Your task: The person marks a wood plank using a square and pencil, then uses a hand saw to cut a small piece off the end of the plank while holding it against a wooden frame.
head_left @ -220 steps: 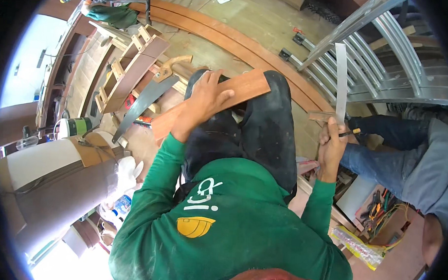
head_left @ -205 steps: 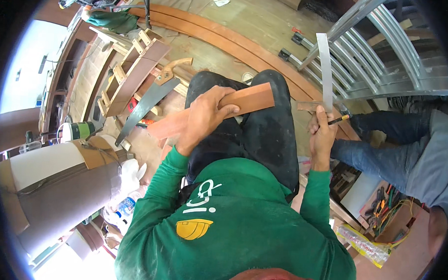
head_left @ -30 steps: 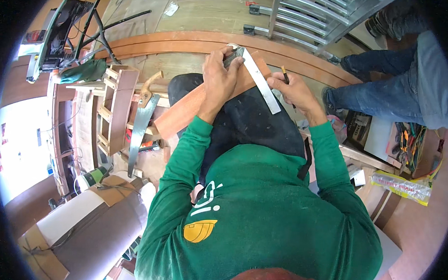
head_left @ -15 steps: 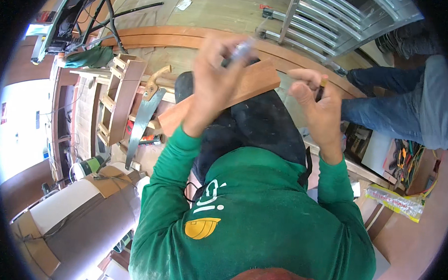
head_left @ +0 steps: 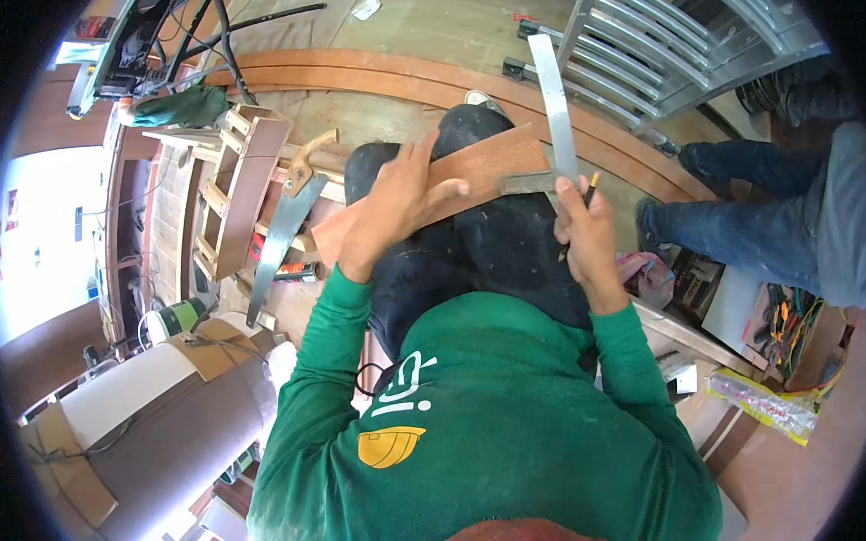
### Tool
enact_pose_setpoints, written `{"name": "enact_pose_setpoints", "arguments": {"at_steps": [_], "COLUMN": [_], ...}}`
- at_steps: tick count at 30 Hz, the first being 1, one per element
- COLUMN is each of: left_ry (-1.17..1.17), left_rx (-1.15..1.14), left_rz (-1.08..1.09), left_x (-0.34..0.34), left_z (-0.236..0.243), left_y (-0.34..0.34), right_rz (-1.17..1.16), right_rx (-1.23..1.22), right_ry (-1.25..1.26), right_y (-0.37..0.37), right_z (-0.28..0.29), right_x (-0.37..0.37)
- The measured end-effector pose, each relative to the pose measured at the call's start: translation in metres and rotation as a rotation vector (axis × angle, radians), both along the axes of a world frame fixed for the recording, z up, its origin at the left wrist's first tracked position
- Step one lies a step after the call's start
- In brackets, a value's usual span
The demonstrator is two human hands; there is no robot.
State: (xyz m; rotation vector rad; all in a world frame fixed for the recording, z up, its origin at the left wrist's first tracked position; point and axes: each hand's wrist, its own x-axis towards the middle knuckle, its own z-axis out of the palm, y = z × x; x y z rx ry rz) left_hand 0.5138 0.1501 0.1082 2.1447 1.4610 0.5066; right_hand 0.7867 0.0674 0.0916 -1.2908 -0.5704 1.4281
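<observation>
A reddish wooden board lies diagonally across my thighs. My left hand grips it left of its middle, fingers over the top, thumb pointing right. My right hand is closed on a metal try square, blade pointing away from me, stock lying sideways near the board's right end, and on a pencil with its tip down. A handsaw with a wooden handle lies just left of my legs.
Beside the saw is a wooden rack. Long boards cross the floor ahead. A metal ladder is upper right; another person's legs are at right, above a tray of tools. A wrapped roll sits lower left.
The square, on the board under my left hand a second ago, is now in my right hand, off the board's right end. My left hand has moved down onto the board.
</observation>
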Motion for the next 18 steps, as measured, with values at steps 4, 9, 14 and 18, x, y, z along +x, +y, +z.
{"name": "enact_pose_setpoints", "arguments": {"at_steps": [4,9,14,18], "left_ry": [-0.037,-0.051,-0.074,-0.031], "left_rx": [-0.197,0.083,0.061,0.171], "left_rz": [-0.083,-0.008,-0.063,-0.132], "left_x": [-0.005,0.005,0.018,0.020], "left_z": [0.050,0.057,0.040,0.033], "left_y": [0.001,-0.003,-0.011,-0.004], "right_rz": [0.123,0.239,0.280,0.257], "right_rx": [0.023,0.183,0.229,0.225], "right_ry": [-0.143,-0.422,-0.418,-0.382], "right_y": [0.008,0.008,0.010,0.019], "right_z": [0.031,0.050,0.032,0.018], "right_x": [0.024,0.014,-0.010,-0.015]}}
